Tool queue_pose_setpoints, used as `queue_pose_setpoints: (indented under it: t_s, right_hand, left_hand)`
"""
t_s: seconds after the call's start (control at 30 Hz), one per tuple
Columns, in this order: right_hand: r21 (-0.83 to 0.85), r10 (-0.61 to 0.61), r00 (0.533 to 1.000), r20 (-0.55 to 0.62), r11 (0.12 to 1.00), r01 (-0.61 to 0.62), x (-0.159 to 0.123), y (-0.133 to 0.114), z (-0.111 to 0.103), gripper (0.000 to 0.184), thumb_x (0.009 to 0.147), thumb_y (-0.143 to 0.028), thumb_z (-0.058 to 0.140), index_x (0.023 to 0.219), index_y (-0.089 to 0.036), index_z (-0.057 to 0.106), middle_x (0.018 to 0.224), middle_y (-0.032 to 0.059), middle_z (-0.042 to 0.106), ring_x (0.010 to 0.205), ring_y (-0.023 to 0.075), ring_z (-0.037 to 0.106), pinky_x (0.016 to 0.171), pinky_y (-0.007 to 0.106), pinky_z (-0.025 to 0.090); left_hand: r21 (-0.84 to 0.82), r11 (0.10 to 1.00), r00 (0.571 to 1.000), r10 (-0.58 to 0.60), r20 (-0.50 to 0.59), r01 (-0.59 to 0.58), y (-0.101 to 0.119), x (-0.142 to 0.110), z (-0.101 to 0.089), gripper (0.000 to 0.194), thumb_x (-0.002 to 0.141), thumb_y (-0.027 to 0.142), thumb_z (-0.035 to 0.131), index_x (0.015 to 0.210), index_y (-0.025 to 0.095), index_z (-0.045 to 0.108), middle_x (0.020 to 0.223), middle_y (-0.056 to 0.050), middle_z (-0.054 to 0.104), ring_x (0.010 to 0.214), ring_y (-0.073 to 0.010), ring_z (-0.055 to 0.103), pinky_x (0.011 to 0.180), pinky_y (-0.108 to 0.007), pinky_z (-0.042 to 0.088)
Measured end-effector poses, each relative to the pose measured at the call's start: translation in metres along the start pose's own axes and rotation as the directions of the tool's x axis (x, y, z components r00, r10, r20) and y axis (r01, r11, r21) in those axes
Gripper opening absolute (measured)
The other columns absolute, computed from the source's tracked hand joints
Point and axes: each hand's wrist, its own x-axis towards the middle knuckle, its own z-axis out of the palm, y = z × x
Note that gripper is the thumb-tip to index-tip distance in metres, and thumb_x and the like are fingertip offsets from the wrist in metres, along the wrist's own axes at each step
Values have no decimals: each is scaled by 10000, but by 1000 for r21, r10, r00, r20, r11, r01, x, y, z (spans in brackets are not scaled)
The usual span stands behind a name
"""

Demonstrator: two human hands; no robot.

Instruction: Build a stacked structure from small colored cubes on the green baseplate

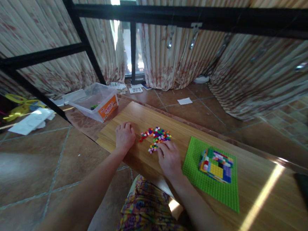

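Small toy bricks (158, 132) in many colours lie in a loose, curved heap on the wooden table (143, 116). My left hand (125, 136) rests on the wood to the left of the heap, fingers curled and together; whatever may be under them is hidden. At the near right side of the heap is my right hand (170, 160), its thumb and fingers bent together on the small bricks; the exact brick between them is too small to make out. Right of that hand, a multicoloured brick build (217, 165) with a yellow middle sits on a green baseplate (193, 160).
A clear plastic box (87, 105) with an orange label and a few pieces inside stands beyond the table's left end. Black metal bars (177, 15) cross above. Papers (185, 101) lie on the tiled floor, and curtains (163, 60) hang behind.
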Motion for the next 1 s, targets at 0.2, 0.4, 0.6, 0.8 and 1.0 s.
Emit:
queue_pose_setpoints:
  t_s: [0.2, 0.4, 0.6, 0.8, 1.0]
  right_hand:
    - [-179, -92, 924, 372, 969, 169, 52, 2, -5, 292, 910, -254, 642, 1191, -233, 718, 1150, 113, 652, 1046, 274, 546, 927, 379, 426]
    - [-189, -113, 867, 485, 955, 230, 57, 13, -12, 254, 939, -200, 581, 1141, -235, 731, 1162, 113, 637, 1062, 267, 528, 922, 374, 420]
    - [-74, -133, 906, 402, 981, 177, 47, 24, -14, 180, 923, -164, 602, 1034, -210, 736, 1107, 88, 648, 1040, 244, 542, 964, 376, 423]
    - [28, -151, 944, 292, 988, 149, 40, 30, -17, 71, 856, -144, 698, 894, -203, 704, 1006, 71, 667, 997, 239, 571, 906, 364, 452]
    - [218, -7, 997, 78, 976, -10, 19, 16, -29, 93, 849, -123, 682, 832, -215, 685, 882, 38, 695, 882, 212, 625, 815, 333, 478]
  left_hand:
    - [20, 1000, 1000, -15, -7, 16, 0, 0, 1, 354, 927, 241, 413, 1177, 140, 643, 1244, -143, 648, 1169, -303, 561, 1040, -457, 431]
    - [5, 1000, 1000, -26, -8, 26, -1, 0, 4, 358, 930, 245, 419, 1193, 145, 640, 1263, -138, 642, 1177, -299, 558, 1048, -453, 429]
    - [6, 1000, 1000, -16, -8, 16, -1, -1, 4, 359, 937, 240, 413, 1193, 138, 642, 1258, -138, 644, 1173, -300, 557, 1043, -456, 427]
    - [14, 1000, 1000, -19, -12, 20, -1, 0, 3, 351, 925, 238, 428, 1183, 144, 647, 1242, -147, 646, 1174, -299, 562, 1034, -452, 430]
    - [26, 1000, 1000, -7, -14, 7, -1, 1, 2, 368, 920, 239, 416, 1179, 129, 653, 1238, -160, 650, 1167, -308, 571, 1031, -460, 435]
